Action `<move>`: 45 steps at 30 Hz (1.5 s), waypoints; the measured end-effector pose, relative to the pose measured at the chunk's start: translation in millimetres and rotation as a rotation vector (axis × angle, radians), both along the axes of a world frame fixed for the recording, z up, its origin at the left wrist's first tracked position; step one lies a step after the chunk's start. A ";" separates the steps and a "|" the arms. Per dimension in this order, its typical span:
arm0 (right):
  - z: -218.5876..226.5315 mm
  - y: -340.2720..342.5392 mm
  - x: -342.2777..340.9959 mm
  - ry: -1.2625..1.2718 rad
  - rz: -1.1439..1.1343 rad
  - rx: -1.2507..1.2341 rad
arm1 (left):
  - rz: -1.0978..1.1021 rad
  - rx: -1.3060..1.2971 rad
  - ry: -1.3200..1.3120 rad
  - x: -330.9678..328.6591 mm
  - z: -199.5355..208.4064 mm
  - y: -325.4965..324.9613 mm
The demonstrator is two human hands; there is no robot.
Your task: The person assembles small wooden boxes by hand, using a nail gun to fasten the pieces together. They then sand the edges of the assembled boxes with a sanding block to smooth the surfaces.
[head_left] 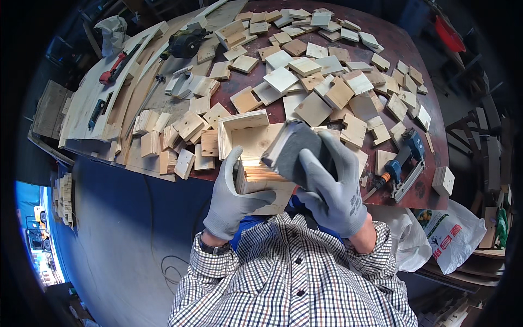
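Note:
My left hand (227,193), in a pale grey work glove, grips the near left side of a small open wooden box (242,121) at the table's front edge. Its thumb and fingers wrap the box wall. The layered edge of the near wall shows bright between my hands. In my gloved right hand (336,191) is a dark grey sanding block (297,155), held tilted over the box's right side. The block hides part of the box's opening, and I cannot tell whether its underside touches the wood.
Many small wood pieces (313,109) cover the dark red tabletop (403,60). A blue nail gun (412,144) lies on the right. Long boards (87,90), a red-handled tool (111,71) and a dark power tool (186,43) are on the left. White bags (457,240) hang at the right edge.

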State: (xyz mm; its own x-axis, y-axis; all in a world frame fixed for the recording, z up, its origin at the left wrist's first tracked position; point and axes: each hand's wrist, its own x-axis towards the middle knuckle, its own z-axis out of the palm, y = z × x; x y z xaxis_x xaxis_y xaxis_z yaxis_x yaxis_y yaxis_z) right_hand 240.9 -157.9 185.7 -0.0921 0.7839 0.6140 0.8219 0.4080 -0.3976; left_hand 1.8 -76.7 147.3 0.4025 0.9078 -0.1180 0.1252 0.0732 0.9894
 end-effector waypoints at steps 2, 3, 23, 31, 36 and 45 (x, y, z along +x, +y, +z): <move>9.5 3.3 -28.6 -0.103 0.098 0.024 | 0.078 -0.376 -0.293 9.4 22.2 -5.7; 6.2 4.6 -34.7 -0.187 0.120 0.028 | 0.082 -0.400 -0.404 5.2 8.3 -10.3; -55.7 13.7 -11.8 0.742 0.007 -0.272 | -0.071 -0.574 -0.946 -29.3 -21.0 -16.0; -2.0 -14.0 -43.6 0.265 0.321 -0.072 | -0.062 -0.414 -0.835 -19.5 -21.8 -14.2; -41.7 21.2 -10.7 0.476 0.012 -0.327 | -0.001 -0.505 -0.896 -16.3 -26.0 -14.5; 3.0 -9.1 -41.0 0.291 0.262 -0.154 | -0.011 -0.530 -0.952 -15.6 -28.0 -5.0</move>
